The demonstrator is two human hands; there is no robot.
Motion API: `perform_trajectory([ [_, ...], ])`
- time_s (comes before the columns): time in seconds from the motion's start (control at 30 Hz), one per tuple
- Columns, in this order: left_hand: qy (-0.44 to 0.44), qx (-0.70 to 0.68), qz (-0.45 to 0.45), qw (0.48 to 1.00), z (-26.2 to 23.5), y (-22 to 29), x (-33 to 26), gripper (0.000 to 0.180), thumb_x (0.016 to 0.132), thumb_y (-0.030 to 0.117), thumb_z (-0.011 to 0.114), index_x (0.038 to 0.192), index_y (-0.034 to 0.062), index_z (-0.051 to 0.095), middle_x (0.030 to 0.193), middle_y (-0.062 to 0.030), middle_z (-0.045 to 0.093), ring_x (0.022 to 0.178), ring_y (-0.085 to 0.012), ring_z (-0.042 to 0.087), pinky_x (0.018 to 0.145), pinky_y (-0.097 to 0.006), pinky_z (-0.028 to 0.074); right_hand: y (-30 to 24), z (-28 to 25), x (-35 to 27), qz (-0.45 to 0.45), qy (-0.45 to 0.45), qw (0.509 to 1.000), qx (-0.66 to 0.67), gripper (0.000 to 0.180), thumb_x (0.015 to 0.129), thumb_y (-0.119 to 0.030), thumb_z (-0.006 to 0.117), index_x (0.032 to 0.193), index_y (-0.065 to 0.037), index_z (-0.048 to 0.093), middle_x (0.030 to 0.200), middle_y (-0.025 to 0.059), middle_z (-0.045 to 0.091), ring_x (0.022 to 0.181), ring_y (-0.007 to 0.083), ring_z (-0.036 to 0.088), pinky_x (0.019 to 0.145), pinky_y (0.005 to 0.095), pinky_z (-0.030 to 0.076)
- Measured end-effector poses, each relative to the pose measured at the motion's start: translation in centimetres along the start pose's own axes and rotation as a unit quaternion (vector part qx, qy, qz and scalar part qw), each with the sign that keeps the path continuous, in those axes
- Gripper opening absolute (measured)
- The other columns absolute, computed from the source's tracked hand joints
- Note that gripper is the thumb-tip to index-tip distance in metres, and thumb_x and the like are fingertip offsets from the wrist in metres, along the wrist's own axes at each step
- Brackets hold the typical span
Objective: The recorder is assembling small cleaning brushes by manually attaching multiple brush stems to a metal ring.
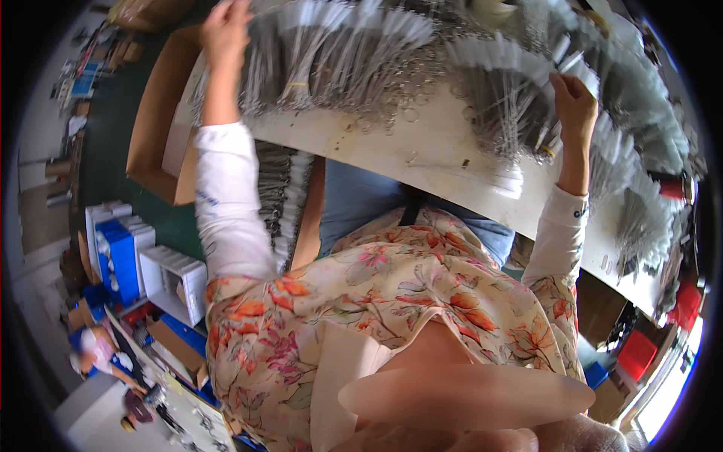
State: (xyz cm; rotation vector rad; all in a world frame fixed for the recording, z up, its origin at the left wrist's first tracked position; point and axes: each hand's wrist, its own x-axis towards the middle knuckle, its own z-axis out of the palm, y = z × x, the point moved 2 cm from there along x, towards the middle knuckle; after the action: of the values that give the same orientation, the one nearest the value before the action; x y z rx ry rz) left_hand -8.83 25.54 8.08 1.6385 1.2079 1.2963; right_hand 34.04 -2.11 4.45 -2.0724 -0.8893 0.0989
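Observation:
Piles of thin wire-stemmed brushes (354, 56) with whitish heads and small ring ends cover the far part of the pale table (361, 139). My left hand (226, 34) is raised at the far left, beside the left end of a pile. Its fingers are blurred at the picture's edge, and whatever they may hold is hidden. On the right, my right hand (576, 102) is closed in a pinch over another brush pile (504, 90). A pale narrow piece shows by its fingertips, but I cannot make out what is gripped. One loose brush (444, 166) lies near the table's front edge.
An open cardboard box (154, 124) stands left of the table. Below the table edge, more brushes (290, 203) fill a box by my left arm. White and blue crates (173, 282) are on the floor at left; red bins (638, 354) stand at right. Other people (102, 350) are far at lower left.

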Motion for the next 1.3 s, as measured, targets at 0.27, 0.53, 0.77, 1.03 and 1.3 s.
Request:
perform_trajectory([
  [0.27,-0.186,0.255,-0.064,0.947,-5.3,-11.9,2.3,0.026,0.08,0.025,0.062,0.085,-0.0004,0.064,0.065,-0.0028,0.056,0.057,-0.0128,0.048,0.054,-0.029,0.04,-0.5,-8.0,2.1,-0.043,0.074,0.971,0.222,0.02,0.082,-0.025,0.059,0.088,-0.006,0.062,0.071,-0.0016,0.057,0.059,0.0083,0.05,0.051,0.023,0.041],
  [0.53,-0.153,0.15,-0.219,0.952,-6.5,-11.9,3.0,0.02,0.084,0.021,0.06,0.093,0.004,0.06,0.076,-0.0033,0.061,0.037,-0.0011,0.025,0.032,-0.019,0.015,16.0,-18.9,3.2,-0.099,0.132,0.921,-0.354,0.021,0.075,-0.03,0.065,0.087,-0.013,0.069,0.075,0.004,0.066,0.066,0.0187,0.061,0.06,0.0299,0.047],
  [0.77,-0.044,0.129,-0.051,0.989,-4.1,-6.0,4.7,0.021,0.089,0.024,0.054,0.096,0.0059,0.06,0.077,-0.0008,0.06,0.041,-0.0024,0.027,0.035,-0.021,0.018,13.5,-13.6,-0.9,0.072,0.052,0.96,-0.265,0.018,0.067,-0.03,0.066,0.079,-0.017,0.068,0.078,0.0074,0.066,0.077,0.0258,0.063,0.069,0.0377,0.05],
  [1.03,-0.111,0.189,0.041,0.975,1.5,1.9,0.9,0.027,0.092,0.024,0.048,0.111,0.0094,0.06,0.067,0.0039,0.047,0.056,-0.0028,0.04,0.047,-0.018,0.034,13.9,-14.5,0.6,0.092,-0.023,0.957,-0.274,0.019,0.065,-0.03,0.07,0.073,-0.013,0.068,0.073,0.0048,0.065,0.07,0.0202,0.062,0.066,0.033,0.049],
  [1.3,-0.185,-0.071,-0.093,0.976,2.7,0.4,-0.8,0.034,0.092,0.031,0.049,0.11,0.0032,0.058,0.068,0.0051,0.044,0.048,0.0025,0.03,0.038,-0.015,0.023,21.2,-28.9,2.5,0.053,0.243,0.95,0.19,0.022,0.085,-0.019,0.048,0.091,-0.007,0.066,0.075,0.0024,0.061,0.055,0.0117,0.056,0.051,0.0223,0.045],
])
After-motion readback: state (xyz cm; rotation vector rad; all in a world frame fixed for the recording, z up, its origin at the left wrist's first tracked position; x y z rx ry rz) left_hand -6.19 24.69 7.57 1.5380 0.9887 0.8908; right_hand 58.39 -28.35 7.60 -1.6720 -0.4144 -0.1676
